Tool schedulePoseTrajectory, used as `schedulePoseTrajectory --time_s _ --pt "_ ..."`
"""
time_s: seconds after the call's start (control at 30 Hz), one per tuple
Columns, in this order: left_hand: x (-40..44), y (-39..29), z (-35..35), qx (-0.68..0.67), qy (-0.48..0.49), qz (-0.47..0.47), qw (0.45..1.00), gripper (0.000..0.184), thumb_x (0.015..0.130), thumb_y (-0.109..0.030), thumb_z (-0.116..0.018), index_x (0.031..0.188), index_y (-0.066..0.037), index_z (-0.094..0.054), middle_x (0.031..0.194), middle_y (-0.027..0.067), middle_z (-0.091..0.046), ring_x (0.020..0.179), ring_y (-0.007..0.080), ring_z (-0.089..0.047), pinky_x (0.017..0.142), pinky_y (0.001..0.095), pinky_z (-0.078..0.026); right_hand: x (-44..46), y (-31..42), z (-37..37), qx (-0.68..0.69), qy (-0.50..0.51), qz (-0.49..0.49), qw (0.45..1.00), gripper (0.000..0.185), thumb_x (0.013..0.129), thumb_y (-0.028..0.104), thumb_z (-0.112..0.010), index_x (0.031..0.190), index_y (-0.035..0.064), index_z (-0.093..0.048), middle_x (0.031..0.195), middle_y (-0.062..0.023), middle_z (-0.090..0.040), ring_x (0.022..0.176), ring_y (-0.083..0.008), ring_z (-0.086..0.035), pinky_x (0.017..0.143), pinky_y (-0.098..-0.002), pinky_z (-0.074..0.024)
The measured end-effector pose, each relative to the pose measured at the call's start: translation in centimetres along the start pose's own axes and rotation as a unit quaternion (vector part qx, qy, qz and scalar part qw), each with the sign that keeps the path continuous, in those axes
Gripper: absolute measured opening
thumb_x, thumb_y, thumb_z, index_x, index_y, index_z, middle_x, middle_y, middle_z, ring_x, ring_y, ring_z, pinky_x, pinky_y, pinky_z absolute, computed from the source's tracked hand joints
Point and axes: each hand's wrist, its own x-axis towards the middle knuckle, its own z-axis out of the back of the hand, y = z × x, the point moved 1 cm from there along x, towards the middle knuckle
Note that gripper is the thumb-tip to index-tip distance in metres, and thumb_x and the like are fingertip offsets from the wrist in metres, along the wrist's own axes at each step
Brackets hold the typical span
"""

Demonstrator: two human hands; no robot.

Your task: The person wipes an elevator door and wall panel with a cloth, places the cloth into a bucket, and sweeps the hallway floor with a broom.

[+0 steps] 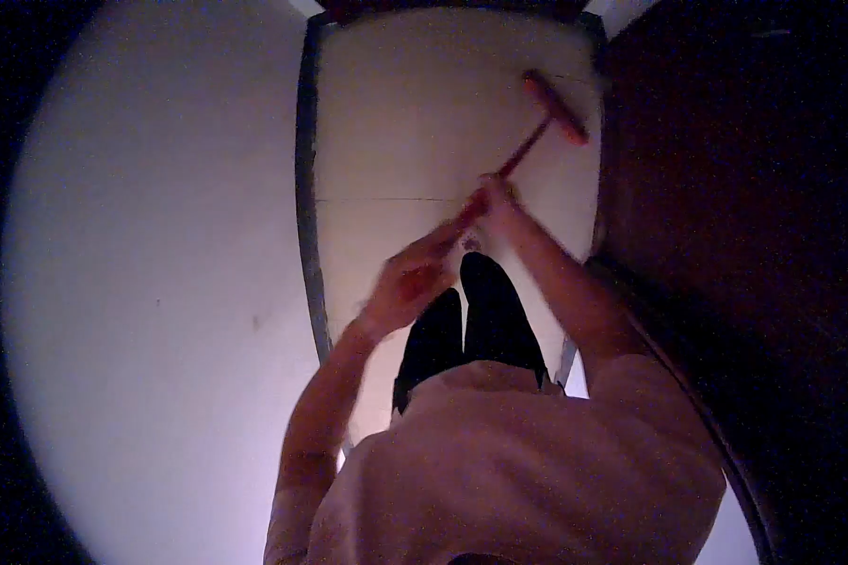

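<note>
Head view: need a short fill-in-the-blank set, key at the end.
1. The tool is shaped like the letter ____.
2. The left hand is ____ from the crossbar than the right hand.
3. Dark edging runs between the white wall and the pale ____.

Missing words: T; farther; floor.

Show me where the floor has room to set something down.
The widest bare patch of floor lies between the dark left baseboard and the red T-shaped tool. A smaller one sits between the tool, the right forearm and the dark panel. It is crowded where the left hand and right hand hold the tool, near the dark-clad legs.
</note>
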Motion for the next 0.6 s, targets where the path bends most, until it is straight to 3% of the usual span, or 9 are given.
schedulePoseTrajectory --time_s 0.1,0.17,0.2,0.23,0.3,0.33,0.37,0.47,0.6 --pt "4.2 4.2 -1.3 0.008 0.01 -0.054 0.998 0.021 0.074 0.0 -0.055 0.094 -0.003 -0.051 0.119 0.0163 -0.04 0.108 0.0231 -0.041 0.085 0.0287 -0.036 5.5 3.8 4.7 -0.046 -0.03 0.03 0.998 0.02 0.07 0.023 -0.054 0.072 0.0073 -0.042 0.059 -0.0078 -0.046 0.049 -0.0223 -0.049 0.052 -0.0385 -0.0454" --pt "3.8 6.0 -0.3 0.122 0.029 -0.032 0.992 0.019 0.074 0.0 -0.055 0.093 -0.001 -0.05 0.119 0.0151 -0.04 0.103 0.0193 -0.044 0.081 0.0261 -0.039 7.7 0.3 5.1 -0.014 0.006 0.009 1.0 0.02 0.071 0.024 -0.054 0.073 0.0076 -0.042 0.06 -0.008 -0.046 0.05 -0.0224 -0.049 0.052 -0.0385 -0.0455" --pt "2.7 6.3 0.4 0.034 -0.005 0.019 0.999 0.019 0.074 0.0 -0.055 0.092 0.0 -0.05 0.118 0.015 -0.041 0.102 0.0189 -0.044 0.081 0.0253 -0.039 8.5 -0.8 5.5 0.018 0.046 0.0 0.999 0.021 0.071 0.025 -0.054 0.073 0.0079 -0.042 0.06 -0.0082 -0.047 0.05 -0.0225 -0.049 0.053 -0.0385 -0.0457" --pt "0.6 6.3 1.5 -0.057 -0.044 0.067 0.995 0.019 0.074 -0.001 -0.056 0.092 0.001 -0.05 0.118 0.0148 -0.042 0.102 0.0184 -0.044 0.081 0.0246 -0.039 8.0 -3.3 3.8 -0.094 0.0 -0.005 0.996 0.023 0.072 0.029 -0.053 0.071 0.0083 -0.044 0.06 -0.0082 -0.048 0.051 -0.0223 -0.05 0.053 -0.0377 -0.0454" --pt "-5.1 2.4 4.3 0.045 -0.071 0.095 0.992 0.019 0.074 0.0 -0.056 0.091 0.001 -0.05 0.121 0.0147 -0.039 0.109 0.0205 -0.039 0.087 0.0285 -0.035 6.4 -11.5 1.1 -0.265 0.111 0.002 0.958 0.03 0.077 0.036 -0.043 0.073 0.0072 -0.045 0.06 -0.0077 -0.051 0.052 -0.0204 -0.05 0.049 -0.0318 -0.0432" --pt "-9.0 1.0 5.6 0.209 -0.043 0.148 0.966 0.015 0.074 0.003 -0.054 0.087 0.0 -0.05 0.125 0.015 -0.033 0.114 0.022 -0.034 0.091 0.0304 -0.031 3.5 -15.4 -2.4 -0.228 0.094 -0.068 0.967 0.032 0.078 0.037 -0.039 0.072 0.0063 -0.045 0.059 -0.0079 -0.05 0.051 -0.0204 -0.05 0.047 -0.0322 -0.0421" --pt "-12.9 -0.5 5.4 0.082 -0.122 0.184 0.972 0.011 0.073 0.005 -0.054 0.081 0.0 -0.049 0.125 0.0165 -0.033 0.118 0.025 -0.029 0.094 0.0329 -0.027 -1.4 -17.3 -5.6 -0.195 0.125 -0.105 0.967 0.029 0.077 0.034 -0.041 0.07 0.006 -0.045 0.057 -0.0085 -0.049 0.048 -0.0212 -0.049 0.044 -0.0332 -0.0417" --pt "-24.2 -4.5 7.4 0.049 -0.186 0.17 0.967 0.011 0.071 0.001 -0.057 0.076 -0.001 -0.047 0.12 0.0197 -0.038 0.118 0.0308 -0.028 0.096 0.0377 -0.023 -9.7 -28.9 -11.2 -0.168 0.067 -0.269 0.946 0.017 0.074 0.024 -0.045 0.074 0.0071 -0.046 0.059 -0.0079 -0.053 0.048 -0.0172 -0.05 0.041 -0.0325 -0.0411" --pt "-30.5 -7.4 7.0 0.02 -0.273 0.123 0.954 0.009 0.073 -0.006 -0.057 0.074 -0.003 -0.049 0.118 0.0211 -0.04 0.116 0.0343 -0.03 0.095 0.0437 -0.024 -16.3 -28.8 -14.1 -0.267 0.123 -0.338 0.894 0.013 0.073 0.021 -0.046 0.072 0.0083 -0.046 0.058 -0.0067 -0.053 0.046 -0.015 -0.049 0.037 -0.0287 -0.0372"
